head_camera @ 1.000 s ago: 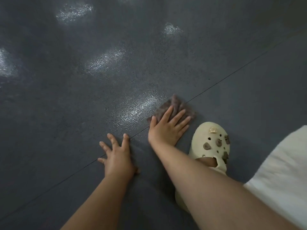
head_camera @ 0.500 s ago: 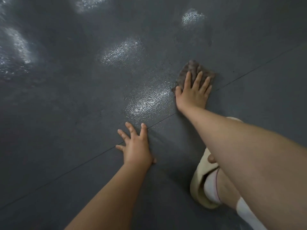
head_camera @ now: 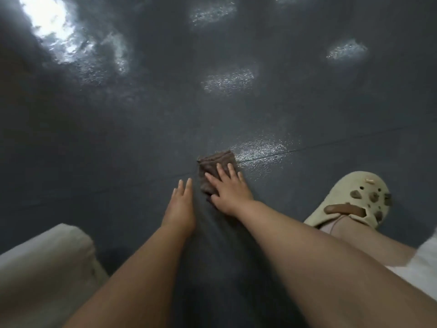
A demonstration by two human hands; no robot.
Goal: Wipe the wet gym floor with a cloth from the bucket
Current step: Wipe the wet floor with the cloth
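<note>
Cloth sits on the floor, centre of view, straddling the thin seam that runs off to the right. Right hand lies flat on its near half, fingers spread, palm pressing down; no pinch, nothing lifted. Left hand is flat on bare floor just beside the cloth's left edge, fingers together and extended, holding nothing; looks like a brace.

Handling, judged: folded brown terry-type pad, soft and limp, light even when damp. No stiffness, so it will bunch or unfold if pushed from one corner. Best control is the palm centred on the pad with fingers fanned toward the leading edge, as now. To lift it, pinch a folded edge, not a loose layer. The floor looks slick where it shines, so the cloth should slide easily, and so may the clog at right.

Orientation: rough rectangle, long axis running away from the person, tilted slightly left at the near end. Far short edge is exposed; its right corner touches the shiny wet patch. More shiny patches lie further out, well apart. Bucket not in view.
</note>
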